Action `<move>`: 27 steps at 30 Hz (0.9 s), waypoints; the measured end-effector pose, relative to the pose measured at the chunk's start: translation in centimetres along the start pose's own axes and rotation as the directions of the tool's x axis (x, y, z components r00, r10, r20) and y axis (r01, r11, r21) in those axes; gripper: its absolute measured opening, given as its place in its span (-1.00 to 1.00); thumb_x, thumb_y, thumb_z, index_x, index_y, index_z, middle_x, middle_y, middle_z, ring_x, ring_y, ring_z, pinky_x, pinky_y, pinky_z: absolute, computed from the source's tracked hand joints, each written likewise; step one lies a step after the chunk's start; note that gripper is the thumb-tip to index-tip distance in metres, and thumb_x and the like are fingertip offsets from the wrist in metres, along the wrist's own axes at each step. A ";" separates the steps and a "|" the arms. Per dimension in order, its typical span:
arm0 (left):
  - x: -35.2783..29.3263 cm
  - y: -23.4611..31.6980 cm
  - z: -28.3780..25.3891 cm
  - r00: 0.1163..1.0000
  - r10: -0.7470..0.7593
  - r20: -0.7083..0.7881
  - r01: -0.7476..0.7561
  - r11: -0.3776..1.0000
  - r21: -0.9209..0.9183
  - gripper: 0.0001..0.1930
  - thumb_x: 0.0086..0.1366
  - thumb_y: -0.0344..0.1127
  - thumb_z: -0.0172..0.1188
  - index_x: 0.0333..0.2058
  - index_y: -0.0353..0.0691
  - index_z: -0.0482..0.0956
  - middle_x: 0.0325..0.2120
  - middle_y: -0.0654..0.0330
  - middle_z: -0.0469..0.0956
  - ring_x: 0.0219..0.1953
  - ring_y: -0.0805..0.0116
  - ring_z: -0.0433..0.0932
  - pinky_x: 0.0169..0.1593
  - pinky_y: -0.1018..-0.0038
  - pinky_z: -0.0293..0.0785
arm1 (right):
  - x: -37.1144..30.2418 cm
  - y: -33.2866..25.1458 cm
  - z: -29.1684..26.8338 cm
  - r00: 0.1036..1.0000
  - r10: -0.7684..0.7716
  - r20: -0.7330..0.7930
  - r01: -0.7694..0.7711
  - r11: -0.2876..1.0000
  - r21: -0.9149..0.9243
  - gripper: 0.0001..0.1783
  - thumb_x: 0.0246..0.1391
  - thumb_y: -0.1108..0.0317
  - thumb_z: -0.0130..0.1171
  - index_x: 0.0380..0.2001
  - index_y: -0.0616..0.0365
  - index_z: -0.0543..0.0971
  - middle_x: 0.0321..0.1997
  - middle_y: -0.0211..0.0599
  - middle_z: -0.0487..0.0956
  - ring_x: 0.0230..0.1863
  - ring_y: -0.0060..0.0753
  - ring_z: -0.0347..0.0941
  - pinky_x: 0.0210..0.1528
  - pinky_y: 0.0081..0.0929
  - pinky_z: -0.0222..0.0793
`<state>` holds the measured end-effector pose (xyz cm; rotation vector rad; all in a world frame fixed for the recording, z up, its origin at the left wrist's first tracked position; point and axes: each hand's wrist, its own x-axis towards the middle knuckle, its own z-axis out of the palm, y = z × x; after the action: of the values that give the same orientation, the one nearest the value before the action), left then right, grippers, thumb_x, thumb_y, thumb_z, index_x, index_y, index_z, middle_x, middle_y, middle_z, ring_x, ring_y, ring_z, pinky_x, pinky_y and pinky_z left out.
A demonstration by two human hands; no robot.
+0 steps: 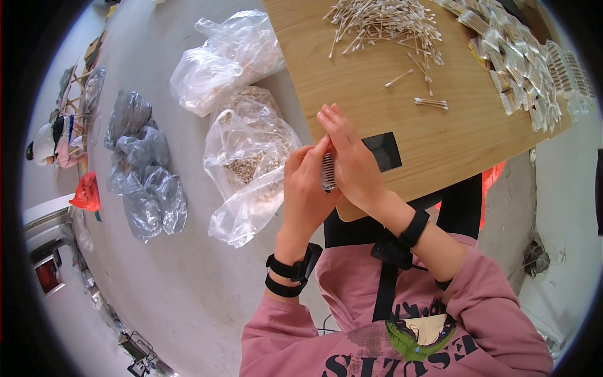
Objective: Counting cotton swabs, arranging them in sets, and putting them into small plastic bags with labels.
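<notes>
A small clear pack of cotton swabs [328,171] with a striped look is clasped between my hands at the table's near left corner. My left hand [304,179] wraps round its left side. Against its other side presses my right hand [352,154], with the fingers straight and reaching over the left fingertips. The hands hide most of the pack. Beside my right hand a flat black square [383,151] lies on the wooden table [440,147]. Farther off are a few loose swabs lying together [431,103] and a big heap of cotton swabs [386,25].
Many filled swab packs [521,63] are piled at the table's right side. On the floor to the left stand clear plastic bags [251,151], one holding small pale pieces, and grey plastic bags [144,166]. A red bag [86,191] and another person [47,143] are at the far left.
</notes>
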<state>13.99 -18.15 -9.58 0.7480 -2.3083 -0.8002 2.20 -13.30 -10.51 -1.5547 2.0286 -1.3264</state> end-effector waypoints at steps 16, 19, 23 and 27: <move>-0.9 -0.9 1.8 0.836 -0.517 -0.184 0.468 0.847 -0.254 -0.62 0.44 -0.06 0.02 -0.33 -0.34 0.40 -0.50 0.21 0.41 -0.45 0.42 0.33 -0.33 0.47 0.33 | -2.4 -1.9 -1.8 0.902 0.429 -0.044 -0.239 0.583 0.776 -0.41 0.41 0.07 -0.22 0.31 0.28 0.19 0.39 -0.15 0.22 0.40 -0.33 0.11 0.42 -0.42 -0.03; -0.9 -0.1 3.0 0.805 -0.551 -0.222 0.510 0.832 -0.217 -0.60 0.44 -0.04 0.03 -0.37 -0.33 0.39 -0.53 0.23 0.37 -0.48 0.43 0.28 -0.36 0.49 0.29 | -2.1 -1.4 -1.7 0.918 0.396 -0.018 -0.265 0.648 0.714 -0.39 0.41 0.05 -0.22 0.31 0.30 0.18 0.39 -0.11 0.21 0.41 -0.32 0.09 0.42 -0.41 -0.04; -0.6 0.7 2.7 0.778 -0.592 -0.209 0.503 0.787 -0.357 -0.60 0.47 -0.07 -0.02 -0.42 -0.33 0.35 -0.57 0.23 0.28 -0.47 0.44 0.23 -0.37 0.48 0.24 | -1.9 -0.7 -2.0 0.929 0.369 0.015 -0.257 0.616 0.744 -0.29 0.37 -0.06 -0.22 0.31 0.33 0.15 0.41 -0.10 0.17 0.45 -0.30 0.01 0.48 -0.35 -0.13; -0.5 0.4 2.6 0.753 -0.627 -0.200 0.521 0.753 -0.402 -0.63 0.49 -0.14 -0.06 -0.42 -0.34 0.35 -0.57 0.20 0.28 -0.46 0.42 0.22 -0.36 0.47 0.24 | -1.7 -1.2 -2.3 0.918 0.397 -0.010 -0.231 0.556 0.798 -0.30 0.37 -0.05 -0.20 0.32 0.32 0.15 0.41 -0.11 0.18 0.45 -0.32 0.02 0.47 -0.36 -0.13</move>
<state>12.47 -16.65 -11.15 1.3648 -1.5823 -1.1900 2.08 -10.67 -8.84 -0.6282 1.3423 -1.8845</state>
